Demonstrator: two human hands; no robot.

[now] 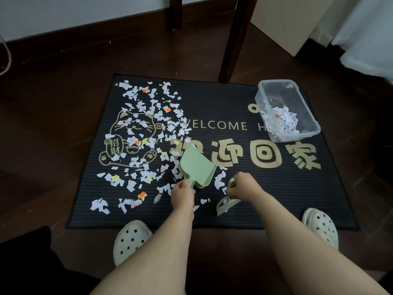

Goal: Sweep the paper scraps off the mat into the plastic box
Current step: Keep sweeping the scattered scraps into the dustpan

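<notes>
A black welcome mat [234,201] with gold lettering lies on the dark wood floor. Many white, orange and yellow paper scraps [146,133] cover its left half. My left hand [182,194] grips the handle of a light green dustpan [196,165], whose mouth points toward the scraps. My right hand [244,186] grips a small green hand brush [226,204], bristles down on the mat near the front edge. A clear plastic box [306,133] stands on the mat's far right corner with a pile of scraps inside.
Two dark wooden furniture legs [236,39] rise behind the mat. My feet in pale clogs [129,237] stand at the mat's near edge. A white panel [287,22] and pale fabric are at the far right.
</notes>
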